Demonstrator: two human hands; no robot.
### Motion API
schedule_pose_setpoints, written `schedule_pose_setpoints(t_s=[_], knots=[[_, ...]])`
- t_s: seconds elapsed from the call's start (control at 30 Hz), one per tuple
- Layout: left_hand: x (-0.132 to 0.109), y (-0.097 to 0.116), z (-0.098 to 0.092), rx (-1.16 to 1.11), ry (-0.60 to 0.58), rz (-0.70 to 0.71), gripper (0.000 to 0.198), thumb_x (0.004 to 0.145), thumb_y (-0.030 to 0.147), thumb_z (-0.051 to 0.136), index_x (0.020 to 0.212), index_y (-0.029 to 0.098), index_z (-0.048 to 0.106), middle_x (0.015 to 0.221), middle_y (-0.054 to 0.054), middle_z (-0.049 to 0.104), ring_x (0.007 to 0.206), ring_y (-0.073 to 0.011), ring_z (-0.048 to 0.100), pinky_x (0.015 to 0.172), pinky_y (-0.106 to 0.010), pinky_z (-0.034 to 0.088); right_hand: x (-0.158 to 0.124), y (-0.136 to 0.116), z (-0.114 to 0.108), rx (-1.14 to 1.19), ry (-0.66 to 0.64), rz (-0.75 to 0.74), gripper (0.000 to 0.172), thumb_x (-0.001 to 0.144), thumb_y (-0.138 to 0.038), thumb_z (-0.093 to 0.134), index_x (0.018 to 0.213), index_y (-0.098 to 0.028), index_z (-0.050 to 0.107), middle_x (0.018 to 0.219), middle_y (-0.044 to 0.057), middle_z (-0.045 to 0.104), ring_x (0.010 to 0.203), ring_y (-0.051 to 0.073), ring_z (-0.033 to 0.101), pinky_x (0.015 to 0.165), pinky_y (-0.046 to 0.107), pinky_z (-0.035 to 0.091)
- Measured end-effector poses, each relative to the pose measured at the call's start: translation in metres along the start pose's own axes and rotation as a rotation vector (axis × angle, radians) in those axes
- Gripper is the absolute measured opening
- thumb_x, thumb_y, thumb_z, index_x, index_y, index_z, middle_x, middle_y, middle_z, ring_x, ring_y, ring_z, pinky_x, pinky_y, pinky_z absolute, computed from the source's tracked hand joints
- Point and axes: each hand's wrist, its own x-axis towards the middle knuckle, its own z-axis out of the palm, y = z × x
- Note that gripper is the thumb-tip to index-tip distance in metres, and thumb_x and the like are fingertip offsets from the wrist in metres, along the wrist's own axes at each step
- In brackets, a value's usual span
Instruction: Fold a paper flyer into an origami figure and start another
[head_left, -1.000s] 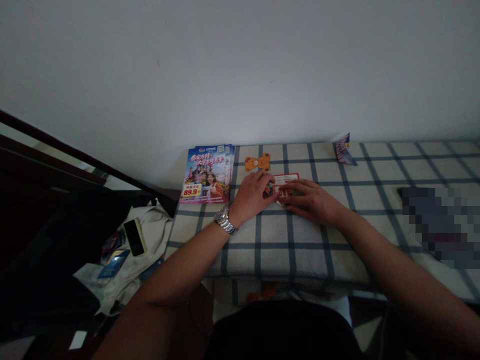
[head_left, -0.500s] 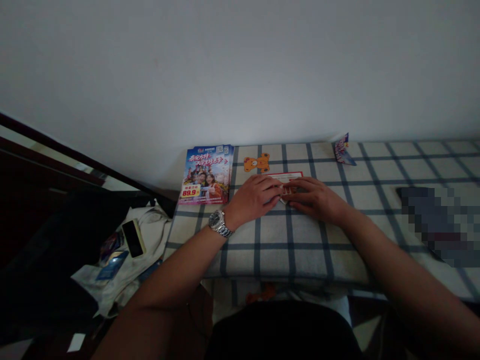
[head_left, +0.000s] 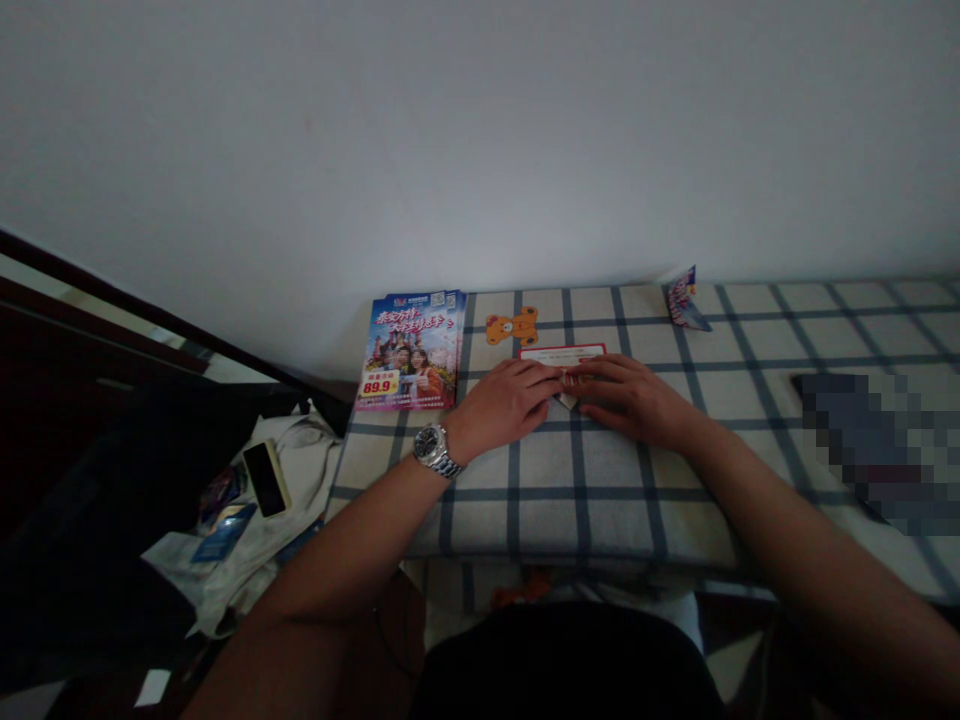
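Pale wall (head_left: 487,140) stands beyond a table covered with a checked cloth (head_left: 540,505); light is dim. Both hands rest at the middle of the cloth, close together, palms down, fingers nearly meeting over a red-edged sheet of paper (head_left: 562,354). The left hand (head_left: 504,402) covers the sheet's near left portion; the right hand (head_left: 636,400) covers its near right portion. A pale pointed corner shows between them, on the near side. Whether either hand pinches the paper or merely presses it cannot be told, as the fingertips overlap it.

Just beyond the left hand lies a flat brown bear figure (head_left: 512,326). Left of that hand is a stack of printed leaflets (head_left: 409,350), marked 89.9. A steel watch (head_left: 436,450) is worn on the left wrist. Beyond the right hand, farther right, a folded leaflet (head_left: 684,300) stands creased. Well left of and below the hands, a phone (head_left: 266,478) lies on white material (head_left: 304,445).
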Motion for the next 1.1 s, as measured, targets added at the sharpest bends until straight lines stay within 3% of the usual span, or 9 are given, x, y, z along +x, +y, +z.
schedule_pose_setpoints(t_s=[0.2, 0.4, 1.1], knots=[[-0.0004, 0.0012, 0.0003, 0.024, -0.008, -0.001, 0.041, 0.104, 0.022, 0.057, 0.145, 0.023, 0.058, 0.148, -0.006, 0.063, 0.136, -0.0272, 0.056, 0.117, -0.049, 0.046, 0.0004, -0.0002, -0.0001, 0.055, 0.040, 0.049, 0.030, 0.102, -0.025, 0.063, 0.131, -0.027, 0.071, 0.135, 0.010, 0.074, 0.128, 0.030, 0.068, 0.110, 0.055, 0.055], [-0.0017, 0.0008, 0.0009, 0.028, -0.004, 0.003, 0.040, 0.104, 0.023, 0.058, 0.143, 0.023, 0.060, 0.148, -0.007, 0.063, 0.136, -0.0277, 0.055, 0.117, -0.050, 0.046, -0.0002, 0.0015, 0.0056, -0.005, 0.060, 0.083, 0.036, 0.104, -0.027, 0.059, 0.138, -0.024, 0.069, 0.138, 0.014, 0.071, 0.126, 0.032, 0.068, 0.108, 0.055, 0.057], [-0.0020, -0.0027, 0.0014, -0.003, -0.018, 0.018, 0.042, 0.104, 0.023, 0.057, 0.146, 0.023, 0.058, 0.148, -0.008, 0.062, 0.137, -0.0270, 0.055, 0.120, -0.049, 0.045, -0.0011, 0.0053, 0.0065, -0.044, -0.011, 0.064, 0.036, 0.107, -0.028, 0.054, 0.141, -0.024, 0.068, 0.141, 0.013, 0.069, 0.133, 0.032, 0.063, 0.113, 0.057, 0.053]])
